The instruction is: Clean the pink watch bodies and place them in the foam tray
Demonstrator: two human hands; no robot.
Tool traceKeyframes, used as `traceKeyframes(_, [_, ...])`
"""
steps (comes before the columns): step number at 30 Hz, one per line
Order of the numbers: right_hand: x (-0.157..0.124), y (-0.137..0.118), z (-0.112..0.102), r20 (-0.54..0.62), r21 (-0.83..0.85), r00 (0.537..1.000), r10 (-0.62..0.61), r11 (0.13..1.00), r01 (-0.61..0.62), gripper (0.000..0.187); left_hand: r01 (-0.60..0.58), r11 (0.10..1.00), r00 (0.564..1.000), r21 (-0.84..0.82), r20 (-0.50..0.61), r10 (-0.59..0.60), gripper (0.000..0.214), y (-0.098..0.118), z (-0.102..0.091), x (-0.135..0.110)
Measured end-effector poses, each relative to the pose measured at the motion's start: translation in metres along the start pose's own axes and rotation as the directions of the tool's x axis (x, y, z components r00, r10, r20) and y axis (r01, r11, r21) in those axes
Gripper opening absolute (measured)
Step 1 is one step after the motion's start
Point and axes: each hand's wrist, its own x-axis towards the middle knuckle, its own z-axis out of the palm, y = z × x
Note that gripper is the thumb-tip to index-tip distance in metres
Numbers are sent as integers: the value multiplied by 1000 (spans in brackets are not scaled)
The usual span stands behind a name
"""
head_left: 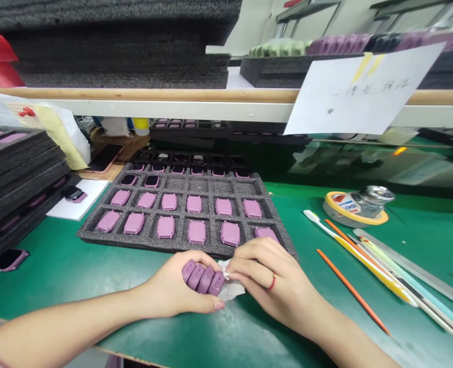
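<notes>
My left hand (pixel 173 286) is wrapped round a row of several purple watch cases (pixel 203 278), held side by side just above the green table. In my right hand (pixel 268 273), which wears a thin red ring, the fingers pinch a crumpled white wipe (pixel 232 290) against the right end of that row. Just beyond both hands lies a black foam tray (pixel 207 185). Its front rows hold purple watch cases (pixel 165 227) in separate pockets; farther back sit cases with dark screens (pixel 152 181), and some pockets in the third row hold nothing.
To the right are a toothbrush (pixel 360 258), an orange stick (pixel 351 289), a metal ruler (pixel 410 266) and a round tub with a metal-capped bottle (pixel 374 197). Stacked foam trays (pixel 23 163) stand left, near a loose watch (pixel 9 259). A shelf (pixel 173 108) with hanging paper crosses above.
</notes>
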Motion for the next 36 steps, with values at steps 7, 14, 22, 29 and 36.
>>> traceKeyframes(7, [-32, 42, -57, -323, -341, 805, 498, 732, -590, 27, -102, 984, 995, -146, 4, 103, 44, 3, 0, -14])
traceKeyframes(14, [-67, 75, -76, -201, -349, 556, 806, 472, -810, 56, -193, 944, 977, -268, 33, 209, 44, 7, 1, -28])
traceKeyframes(22, [-75, 85, -121, -291, -463, 477, 829, 314, -829, 32, -252, 934, 967, -252, -83, 239, 46, -9, 0, -20])
traceKeyframes(29, [-79, 111, -109, -148, -500, 553, 820, 421, -757, 11, -159, 907, 987, -389, -52, 150, 51, -6, 0, -17])
traceKeyframes(36, [-32, 64, -82, -187, -441, 812, 554, 691, -573, 36, -261, 923, 965, -281, -87, 247, 53, 0, 0, -21])
